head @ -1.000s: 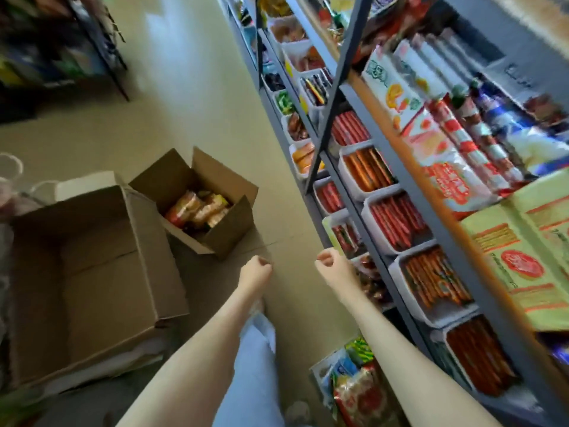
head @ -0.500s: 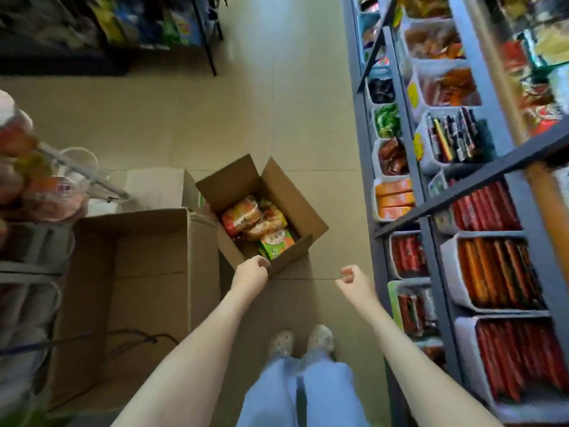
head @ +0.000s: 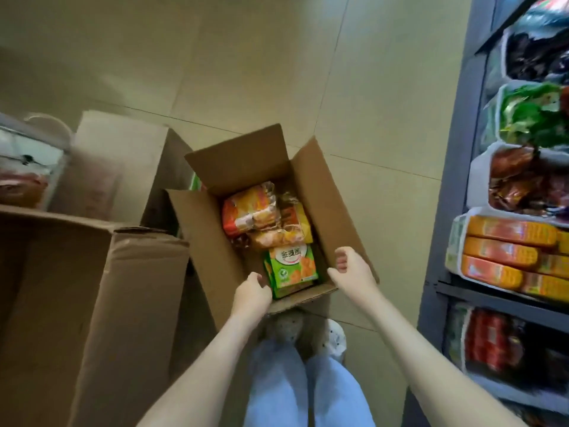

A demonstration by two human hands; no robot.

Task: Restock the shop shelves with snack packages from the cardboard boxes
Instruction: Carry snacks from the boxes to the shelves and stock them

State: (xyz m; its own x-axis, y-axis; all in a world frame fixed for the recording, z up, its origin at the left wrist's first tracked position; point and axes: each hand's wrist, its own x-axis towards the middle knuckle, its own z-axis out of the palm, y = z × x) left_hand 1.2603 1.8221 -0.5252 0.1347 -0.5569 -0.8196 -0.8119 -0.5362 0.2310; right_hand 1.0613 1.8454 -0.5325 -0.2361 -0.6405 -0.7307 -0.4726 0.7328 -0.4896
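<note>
Small cardboard box (head: pixel 212 241) sits open on the tiled floor (head: pixel 277 72), flaps spread, just ahead of the person's shoes (head: pixel 336 338). Inside: a green snack package (head: pixel 291 266) at the near end, an orange snack package (head: pixel 244 211) at the far left, and crinkled clear-wrapped packs (head: pixel 286 232) between and beside them. Left hand (head: pixel 252 292) hangs over the near left corner of the box, thumb and fingers in a loose curve, holding nothing, right at the edge of the green package. Right hand (head: pixel 354 271) hangs over the near right corner, fingers loosely curled with nothing in them; whether its fingertips touch the box wall is unclear from this angle. A larger cardboard box (head: pixel 92 288) stands just to the left, open. Shop shelves (head: pixel 452 195) run down the right side, with white bins (head: pixel 455 241) of orange cartons (head: pixel 508 252), green packs and dark red packs.
</note>
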